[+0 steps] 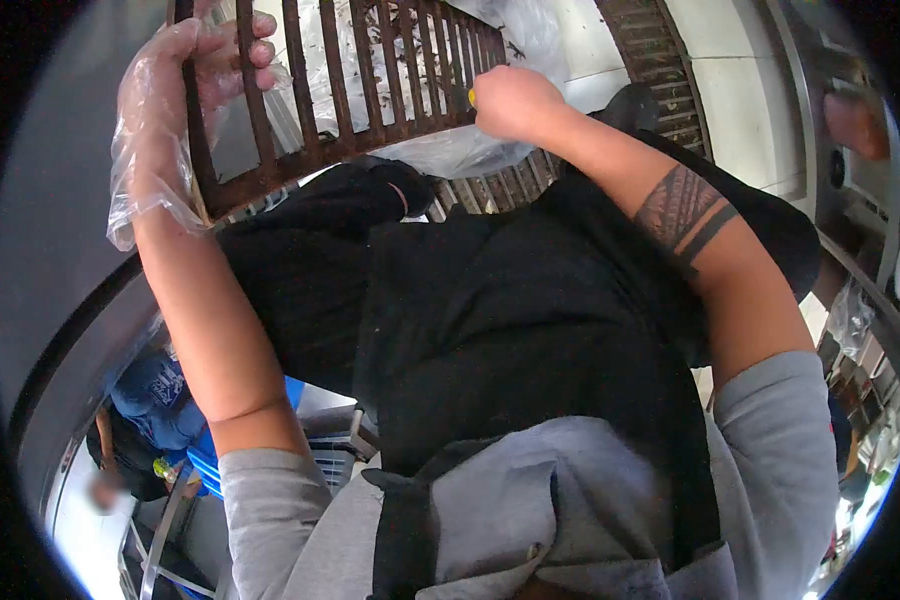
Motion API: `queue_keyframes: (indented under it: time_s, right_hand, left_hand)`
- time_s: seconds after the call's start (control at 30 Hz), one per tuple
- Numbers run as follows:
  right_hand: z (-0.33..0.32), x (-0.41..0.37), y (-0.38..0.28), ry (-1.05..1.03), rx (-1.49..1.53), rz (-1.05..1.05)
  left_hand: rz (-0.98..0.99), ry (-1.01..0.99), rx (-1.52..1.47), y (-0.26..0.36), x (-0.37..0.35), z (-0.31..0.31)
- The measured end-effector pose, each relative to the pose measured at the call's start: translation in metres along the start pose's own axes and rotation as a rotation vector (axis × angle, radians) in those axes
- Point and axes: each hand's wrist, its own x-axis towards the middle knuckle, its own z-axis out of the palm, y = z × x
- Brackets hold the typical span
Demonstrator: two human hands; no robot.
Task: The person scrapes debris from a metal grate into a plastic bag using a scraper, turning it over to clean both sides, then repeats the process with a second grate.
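A rusty brown metal grate (395,85) is tilted up in front of me, with clear plastic sheeting (460,150) and dark flakes behind and under it. My left hand (210,70), in a clear plastic glove, is closed round the grate's bars at its left end. At the grate's right part, my right hand (515,103) is bare and closed in a fist. A small yellow bit of what it holds shows at the fist's left side; the rest is hidden.
A second grate (660,70) lies in the floor along the pale tiles (755,110). A dark grey panel (60,200) stands at the left. Another person (150,400) in blue, blue trays and a grey crate (335,430) are at the lower left.
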Motion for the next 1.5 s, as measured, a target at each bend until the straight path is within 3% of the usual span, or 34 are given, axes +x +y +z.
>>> queue_keyframes:
  time_s: [0.13,0.17,0.27,0.3,0.43,0.53,0.73,1.07,1.17,1.27,1.33,1.37,1.4,1.5]
  right_hand:
    - [-0.002,0.009,0.007,0.072,0.042,0.092]
    - [0.0,-0.001,0.003,-0.011,0.013,0.043]
    - [-0.005,-0.01,-0.003,-0.004,-0.006,0.025]
    - [0.004,-0.005,0.004,0.114,0.057,0.053]
    - [0.013,-0.019,0.0,0.045,-0.011,-0.024]
    - [0.003,-0.018,0.009,0.142,0.018,0.028]
    - [-0.003,-0.021,0.008,0.012,0.002,0.011]
    - [0.031,-0.031,0.013,0.036,0.016,-0.023]
    - [0.042,-0.012,0.034,0.083,0.249,0.091]
    - [0.034,-0.011,0.041,-0.076,0.434,0.094]
    - [0.032,-0.024,0.037,-0.245,0.919,0.402]
    - [0.036,-0.025,0.041,-0.27,1.025,0.406]
    - [0.038,-0.024,0.042,-0.268,1.028,0.404]
    - [0.05,-0.023,0.04,0.207,0.375,0.092]
  left_hand:
    - [-0.007,0.0,0.082,-0.004,0.001,0.001]
    - [-0.015,0.007,0.084,-0.005,0.003,-0.001]
    - [-0.004,0.014,0.088,-0.001,-0.002,0.003]
    - [-0.002,0.02,0.094,-0.001,-0.005,0.005]
    - [-0.008,-0.006,0.086,-0.003,-0.003,-0.002]
    - [0.019,0.012,0.078,-0.004,-0.003,0.003]
    - [-0.004,-0.001,0.004,-0.003,-0.004,0.004]
    - [-0.026,0.023,0.015,-0.008,-0.001,0.003]
    - [0.003,-0.013,-0.005,-0.004,0.001,0.001]
    - [0.01,-0.091,-0.032,-0.003,0.004,-0.001]
    - [-0.017,-0.019,-0.027,-0.006,0.004,-0.001]
    - [-0.015,-0.045,-0.03,-0.006,0.005,-0.003]
    - [-0.006,-0.072,-0.03,-0.006,0.007,-0.005]
    - [-0.021,-0.059,-0.018,-0.007,0.008,-0.006]
